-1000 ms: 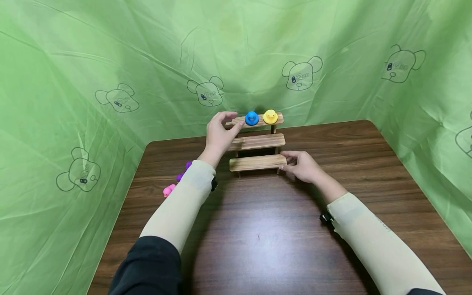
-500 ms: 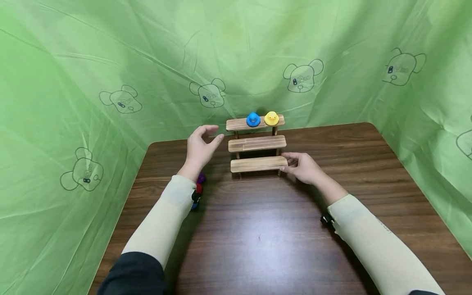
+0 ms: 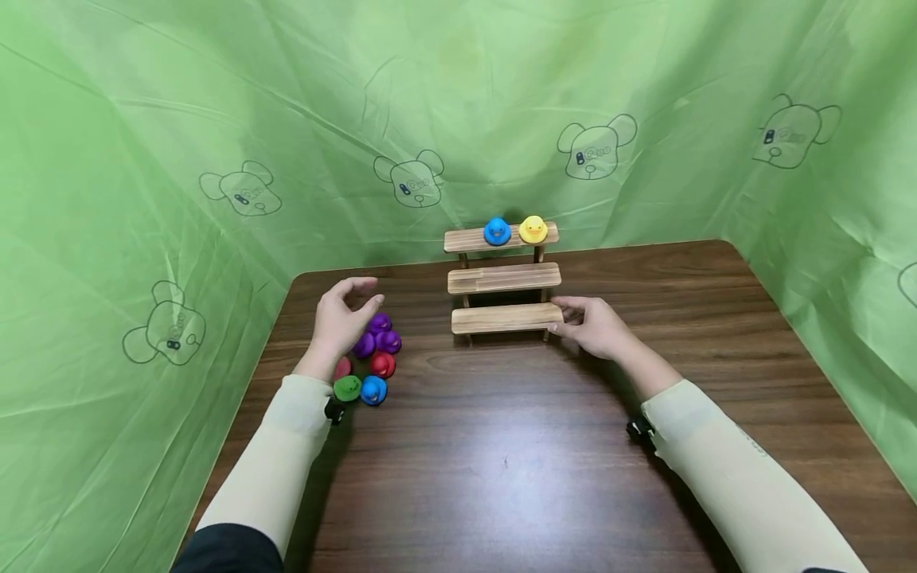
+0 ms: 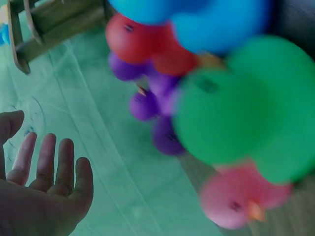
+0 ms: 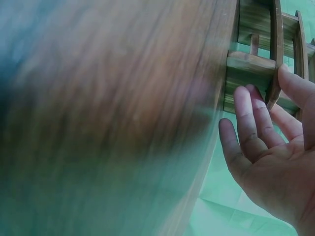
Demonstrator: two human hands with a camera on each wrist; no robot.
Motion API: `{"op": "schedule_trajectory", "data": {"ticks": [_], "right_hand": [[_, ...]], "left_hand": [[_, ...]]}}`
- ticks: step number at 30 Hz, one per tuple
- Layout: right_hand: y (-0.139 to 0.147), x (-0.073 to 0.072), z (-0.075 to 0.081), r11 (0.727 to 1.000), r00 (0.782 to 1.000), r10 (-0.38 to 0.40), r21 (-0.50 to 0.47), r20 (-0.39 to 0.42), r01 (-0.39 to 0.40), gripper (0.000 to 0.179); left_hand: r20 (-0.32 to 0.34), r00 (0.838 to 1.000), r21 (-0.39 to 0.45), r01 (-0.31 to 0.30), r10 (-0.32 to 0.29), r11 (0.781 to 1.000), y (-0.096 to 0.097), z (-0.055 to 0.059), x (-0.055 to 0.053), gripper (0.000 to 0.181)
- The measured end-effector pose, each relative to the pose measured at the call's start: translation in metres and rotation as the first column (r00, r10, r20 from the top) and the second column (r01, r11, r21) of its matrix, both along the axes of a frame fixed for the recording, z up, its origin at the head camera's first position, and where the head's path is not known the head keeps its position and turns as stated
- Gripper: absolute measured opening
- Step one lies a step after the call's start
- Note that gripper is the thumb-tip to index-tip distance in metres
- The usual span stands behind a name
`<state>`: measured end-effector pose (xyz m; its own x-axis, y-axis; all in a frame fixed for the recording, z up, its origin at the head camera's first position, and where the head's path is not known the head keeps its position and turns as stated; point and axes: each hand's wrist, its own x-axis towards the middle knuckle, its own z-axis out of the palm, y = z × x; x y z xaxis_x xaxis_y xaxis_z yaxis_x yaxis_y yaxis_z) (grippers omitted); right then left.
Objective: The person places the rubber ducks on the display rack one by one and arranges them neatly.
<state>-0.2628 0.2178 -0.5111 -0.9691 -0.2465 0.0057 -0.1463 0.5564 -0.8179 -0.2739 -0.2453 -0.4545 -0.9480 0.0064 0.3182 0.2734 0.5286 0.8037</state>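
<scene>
My left hand (image 3: 340,322) hovers over the left of the table with loosely bent fingers and nothing in them. Beside and below it cluster small rubber ducks: several purple ducks (image 3: 388,341), a red duck (image 3: 383,364), a green duck (image 3: 347,388), a blue duck (image 3: 373,391) and a pink duck (image 4: 229,201), which the wrist partly covers in the head view. At the right end of a three-tier wooden shelf's lowest board (image 3: 501,318), my right hand (image 3: 593,327) pinches the board between thumb and fingers. A blue duck (image 3: 497,231) and a yellow duck (image 3: 533,229) sit on the top board (image 3: 464,240).
The shelf's middle board (image 3: 504,278) bears no ducks. Green cloth (image 3: 487,103) with drawn bear faces hangs around the back and sides of the dark wooden table (image 3: 487,446).
My left hand has moved away from the top board, left and toward me, to the duck cluster, uncovering more of those ducks. My right hand stays at the lowest board's end.
</scene>
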Motion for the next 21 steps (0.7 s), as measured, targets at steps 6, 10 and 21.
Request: {"op": "schedule_trajectory", "data": {"ticks": [6,10,21], "right_hand": [[0.000,0.000,0.001,1.000,1.000,0.008,-0.002,-0.001,-0.008,0.057],[-0.001,0.000,0.000,1.000,1.000,0.006,-0.009,0.000,-0.006,0.057],[-0.001,0.000,0.002,1.000,1.000,0.007,0.003,0.002,-0.007,0.057]], "left_hand": [[0.086,0.996,-0.038,-0.021,0.024,0.999,-0.028,-0.015,0.007,0.039],[0.159,0.987,-0.086,-0.015,0.028,0.996,-0.044,-0.025,0.012,0.040],[0.283,0.959,-0.134,0.031,0.009,0.991,-0.084,-0.041,0.045,0.043]]}}
